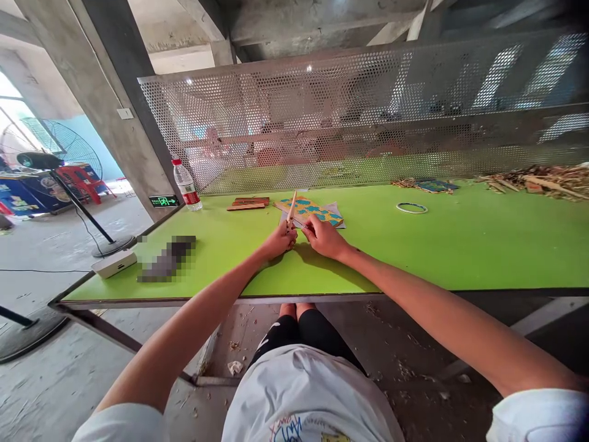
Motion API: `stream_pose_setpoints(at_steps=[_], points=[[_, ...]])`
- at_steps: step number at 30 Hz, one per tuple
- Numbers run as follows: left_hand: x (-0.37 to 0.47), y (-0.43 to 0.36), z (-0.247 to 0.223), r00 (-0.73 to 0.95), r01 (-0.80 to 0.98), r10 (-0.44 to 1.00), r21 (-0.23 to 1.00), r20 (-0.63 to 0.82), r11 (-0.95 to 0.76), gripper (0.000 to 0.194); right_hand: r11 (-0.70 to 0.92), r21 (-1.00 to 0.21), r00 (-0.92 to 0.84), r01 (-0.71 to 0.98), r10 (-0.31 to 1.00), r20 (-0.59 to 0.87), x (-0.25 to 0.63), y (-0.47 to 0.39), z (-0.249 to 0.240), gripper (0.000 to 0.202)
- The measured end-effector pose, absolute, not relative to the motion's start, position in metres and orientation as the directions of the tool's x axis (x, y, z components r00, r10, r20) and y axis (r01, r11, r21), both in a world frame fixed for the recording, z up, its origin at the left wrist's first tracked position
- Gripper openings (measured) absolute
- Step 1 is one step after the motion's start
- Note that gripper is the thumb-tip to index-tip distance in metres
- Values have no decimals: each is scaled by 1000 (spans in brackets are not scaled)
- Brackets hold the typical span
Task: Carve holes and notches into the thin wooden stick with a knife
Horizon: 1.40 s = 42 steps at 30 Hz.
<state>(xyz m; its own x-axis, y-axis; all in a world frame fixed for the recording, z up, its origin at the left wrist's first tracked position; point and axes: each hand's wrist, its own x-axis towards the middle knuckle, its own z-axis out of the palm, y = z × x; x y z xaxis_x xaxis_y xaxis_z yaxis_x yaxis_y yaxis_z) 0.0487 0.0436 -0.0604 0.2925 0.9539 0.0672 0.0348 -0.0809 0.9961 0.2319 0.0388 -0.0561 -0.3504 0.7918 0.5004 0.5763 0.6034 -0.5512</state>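
My left hand (pixel 278 239) is closed around a pale, tapered stick-like piece (pixel 291 207) that points up and away from me. Close beside it, my right hand (pixel 323 236) has thumb and fingers pinched together near the base of that piece; whatever they may hold is too small to make out. Just beyond both hands lies a flat yellow piece with blue patches (pixel 317 210), resting on a whitish sheet (pixel 341 225). To the left of it are reddish-brown flat strips (pixel 248 203).
The green table (pixel 460 245) ends at a perforated metal screen (pixel 322 123). A water bottle (pixel 187 187), a white box (pixel 114 264) and a pixelated dark object (pixel 168 261) stand left. Rightward are a ring-shaped roll (pixel 411 208), a blue patterned piece (pixel 436 185) and dry stalks (pixel 547 183).
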Motion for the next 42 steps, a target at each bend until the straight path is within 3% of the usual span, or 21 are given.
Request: stream_pose_setpoints(at_steps=[19, 24, 30, 36, 42], points=[[52, 40, -61, 275, -55, 959, 997, 67, -54, 34, 383, -854, -404, 352, 885, 230, 235, 33, -49, 33], [52, 42, -51, 184, -101, 982, 994, 48, -30, 34, 419, -824, -325, 380, 895, 305, 239, 37, -49, 33], [39, 41, -25, 43, -183, 996, 981, 72, -63, 35, 487, -699, -213, 524, 869, 446, 243, 43, -46, 33], [41, 46, -3, -28, -251, 991, 959, 128, -131, 35, 416, -654, -28, 633, 856, 517, 234, 53, -37, 33], [53, 57, 0, -16, -244, 996, 966, 86, -88, 35, 431, -566, -56, 703, 826, 560, 211, 64, -32, 32]])
